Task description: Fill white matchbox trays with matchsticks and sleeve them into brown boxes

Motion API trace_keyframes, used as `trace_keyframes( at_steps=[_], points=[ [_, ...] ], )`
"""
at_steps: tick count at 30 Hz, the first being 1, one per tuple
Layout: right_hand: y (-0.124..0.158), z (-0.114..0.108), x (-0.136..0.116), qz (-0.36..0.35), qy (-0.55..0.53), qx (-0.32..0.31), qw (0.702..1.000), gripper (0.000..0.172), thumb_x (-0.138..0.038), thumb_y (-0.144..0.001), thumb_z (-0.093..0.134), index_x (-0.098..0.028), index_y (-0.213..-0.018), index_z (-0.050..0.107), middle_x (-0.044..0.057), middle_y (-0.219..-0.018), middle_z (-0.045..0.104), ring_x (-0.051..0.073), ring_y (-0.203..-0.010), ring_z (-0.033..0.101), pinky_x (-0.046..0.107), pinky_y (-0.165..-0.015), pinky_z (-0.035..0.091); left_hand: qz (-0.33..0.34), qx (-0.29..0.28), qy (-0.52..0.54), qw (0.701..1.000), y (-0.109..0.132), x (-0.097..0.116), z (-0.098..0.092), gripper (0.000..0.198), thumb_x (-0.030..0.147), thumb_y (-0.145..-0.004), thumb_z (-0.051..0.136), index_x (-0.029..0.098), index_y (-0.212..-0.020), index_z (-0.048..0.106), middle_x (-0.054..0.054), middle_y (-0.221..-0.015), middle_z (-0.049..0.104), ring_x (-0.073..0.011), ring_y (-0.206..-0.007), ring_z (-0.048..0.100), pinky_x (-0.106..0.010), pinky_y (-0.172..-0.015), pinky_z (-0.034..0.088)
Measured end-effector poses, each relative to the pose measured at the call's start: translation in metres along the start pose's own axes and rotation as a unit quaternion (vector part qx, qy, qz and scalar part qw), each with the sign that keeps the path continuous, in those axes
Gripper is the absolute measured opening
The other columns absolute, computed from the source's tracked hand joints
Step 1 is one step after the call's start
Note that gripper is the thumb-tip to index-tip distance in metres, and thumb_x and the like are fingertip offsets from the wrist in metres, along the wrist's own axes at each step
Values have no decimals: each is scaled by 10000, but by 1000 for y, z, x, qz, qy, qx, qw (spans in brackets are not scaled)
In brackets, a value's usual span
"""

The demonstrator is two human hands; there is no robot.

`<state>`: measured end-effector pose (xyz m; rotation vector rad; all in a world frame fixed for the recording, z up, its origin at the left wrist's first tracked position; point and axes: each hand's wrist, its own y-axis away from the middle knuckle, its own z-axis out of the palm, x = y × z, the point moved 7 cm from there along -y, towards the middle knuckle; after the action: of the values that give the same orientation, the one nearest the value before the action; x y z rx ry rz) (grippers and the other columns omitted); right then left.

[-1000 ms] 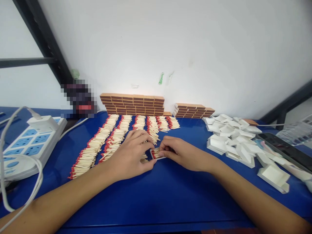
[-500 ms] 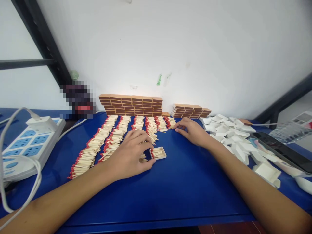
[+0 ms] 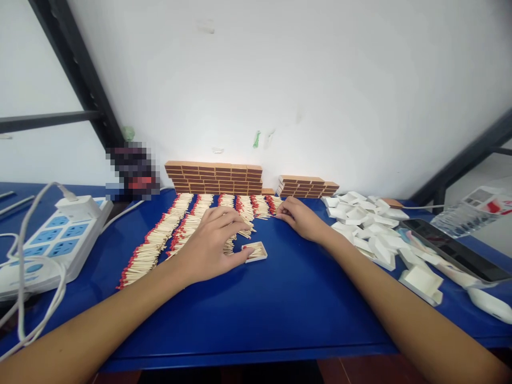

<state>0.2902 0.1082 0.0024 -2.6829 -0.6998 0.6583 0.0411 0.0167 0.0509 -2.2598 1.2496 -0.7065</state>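
My left hand (image 3: 214, 240) is palm down over the rows of matches, fingers bent and thumb spread from them. Its thumb reaches onto the left end of a small white matchbox tray (image 3: 261, 257) partly filled with red-tipped matches (image 3: 258, 248). My right hand (image 3: 300, 217) has thumb and fingers drawn together at the right end of the rightmost match row (image 3: 274, 205). What lies between those fingertips is too small to make out. Long rows of loose matches (image 3: 151, 249) fan out to the left, partly hidden by my left hand.
Brown matchboxes stand in a tall stack (image 3: 214, 178) and a lower one (image 3: 308, 186) along the wall. Empty white trays (image 3: 360, 213) are heaped at right, beside a phone (image 3: 452, 249) and a plastic bottle (image 3: 460, 216). A power strip (image 3: 60, 240) with cables lies left.
My left thumb has moved up from the tray's near corner onto its left end. My right hand has shifted slightly left, closer to the match row. The camera view has tilted a little.
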Motion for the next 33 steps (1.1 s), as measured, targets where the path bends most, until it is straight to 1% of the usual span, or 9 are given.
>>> trace_keyframes(
  at_steps=[5,15,18,21,24,27,29,31,33],
  points=[
    [-1,0,0,1,-14,7,1000,104,-274,-994,623,-198,-970,690,65,-946,571,213,-833,597,353,-808,493,-6,-5,-4,1000,1,-1,1,249,370,-963,723,246,-1178,716,-52,-1182,747,-270,-1230,597,-484,-1110,437],
    [2,-5,3,31,22,-8,999,144,-278,-992,597,-199,-880,642,77,-912,594,238,-843,589,372,-795,486,-13,11,0,1000,-1,-7,-6,271,379,-936,750,235,-1163,714,-59,-1128,754,-276,-1182,620,-497,-1098,445],
    [6,-14,-23,24,2,9,1000,123,-273,-995,602,-198,-908,646,78,-929,604,233,-850,594,364,-788,481,-38,53,19,998,-13,-14,-16,241,372,-920,755,235,-1118,735,-58,-1086,761,-263,-1123,645,-482,-1054,479],
    [14,-7,-71,-7,-56,-25,998,144,-294,-1031,594,-203,-940,659,73,-973,634,211,-871,606,337,-789,483,-79,120,66,987,-39,-23,-34,162,353,-922,731,238,-1032,762,-45,-1058,787,-238,-1084,673,-450,-1022,504],
    [23,11,-114,-39,-64,-100,992,121,-260,-1041,605,-204,-953,667,65,-1000,644,199,-905,613,321,-804,484,-168,197,209,943,-75,-44,-56,187,396,-883,758,226,-961,772,-49,-1046,796,-215,-1043,702,-416,-1019,520],
    [26,13,-134,-33,-38,-123,991,96,-231,-1028,628,-200,-949,674,73,-1029,640,207,-920,621,335,-804,492,-230,273,389,849,-110,-77,-79,237,455,-872,726,222,-909,710,-54,-1082,771,-216,-1111,684,-375,-983,538],
    [25,3,-150,-36,-44,-79,995,86,-221,-1032,612,-210,-985,683,80,-1028,647,228,-955,629,362,-836,504,-258,262,507,780,-130,-103,-86,286,513,-915,624,229,-899,648,-52,-1084,744,-214,-1116,685,-365,-946,552],
    [30,-8,-179,-39,-95,13,995,144,-234,-1064,545,-233,-1096,685,91,-1074,664,246,-1025,640,406,-921,517,-278,256,582,720,-142,-131,-92,318,526,-932,523,227,-844,588,-73,-1020,718,-214,-1090,694,-366,-909,559],
    [47,-1,-218,-25,-185,95,978,234,-291,-1087,503,-279,-1274,643,101,-1233,666,260,-1152,638,443,-1016,526,-259,263,583,724,-146,-155,-103,361,591,-854,581,241,-779,531,-86,-923,693,-242,-1063,690,-371,-848,557]
  ],
)
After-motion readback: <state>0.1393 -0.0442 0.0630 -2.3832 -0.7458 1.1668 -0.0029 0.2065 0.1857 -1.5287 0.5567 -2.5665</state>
